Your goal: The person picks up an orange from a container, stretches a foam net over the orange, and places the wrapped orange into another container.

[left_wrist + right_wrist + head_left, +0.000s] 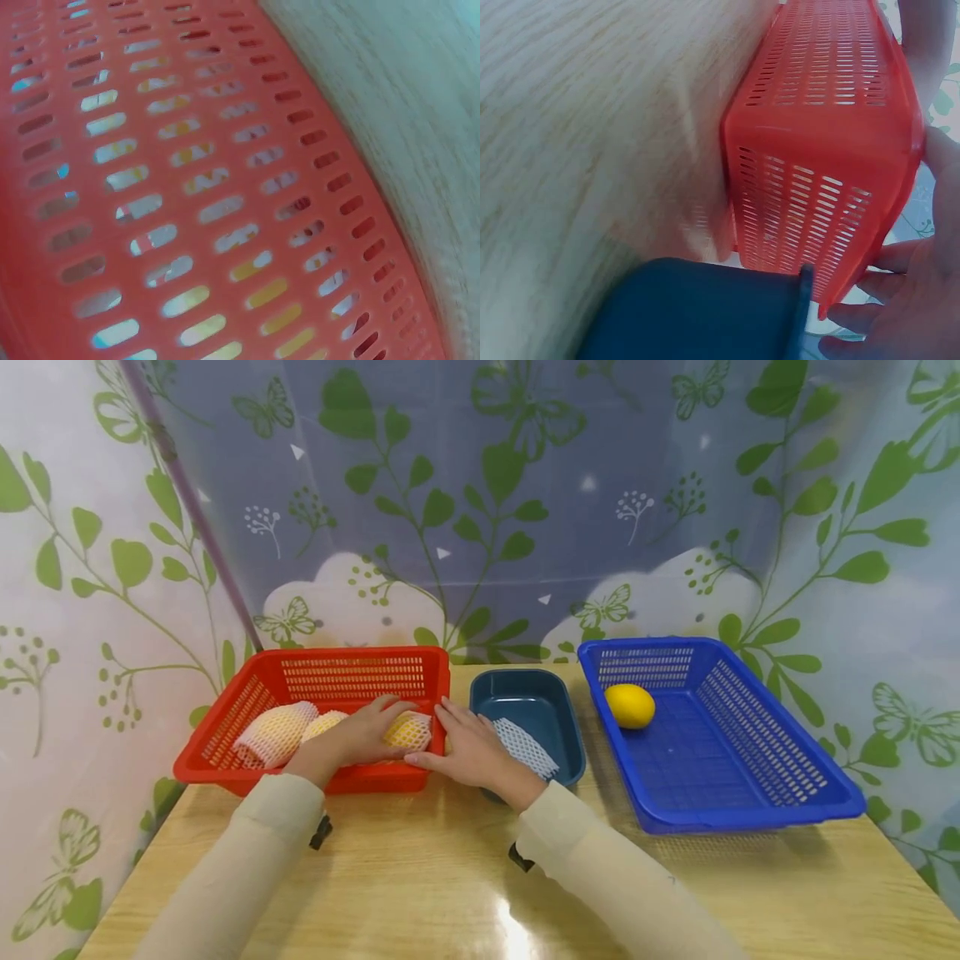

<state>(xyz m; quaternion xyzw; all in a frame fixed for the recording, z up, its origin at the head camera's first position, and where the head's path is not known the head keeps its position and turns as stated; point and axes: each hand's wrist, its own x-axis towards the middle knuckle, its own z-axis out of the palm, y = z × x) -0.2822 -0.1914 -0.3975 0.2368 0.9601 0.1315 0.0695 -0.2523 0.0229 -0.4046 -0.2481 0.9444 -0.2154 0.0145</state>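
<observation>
In the head view, my left hand (360,733) reaches into the red basket (360,777) and holds a yellow fruit (408,732) in a white foam net, fingers over its far side and thumb on the near side. My right hand (476,750) lies at the basket's right rim, its fingers fairly straight; the right wrist view shows fingertips (855,319) by the rim. Two more netted fruits, a pinkish-yellow one (277,732) and one (324,724) partly behind my left hand, lie in the basket. The left wrist view shows mostly the slotted basket wall (225,180).
Right of the red basket stands a dark teal basin (536,706) with a loose foam net (525,747) in it, partly behind my right forearm. Farther right, a blue basket (742,818) holds a bare lemon (630,706). All stand on a wooden table (420,868) before a patterned curtain.
</observation>
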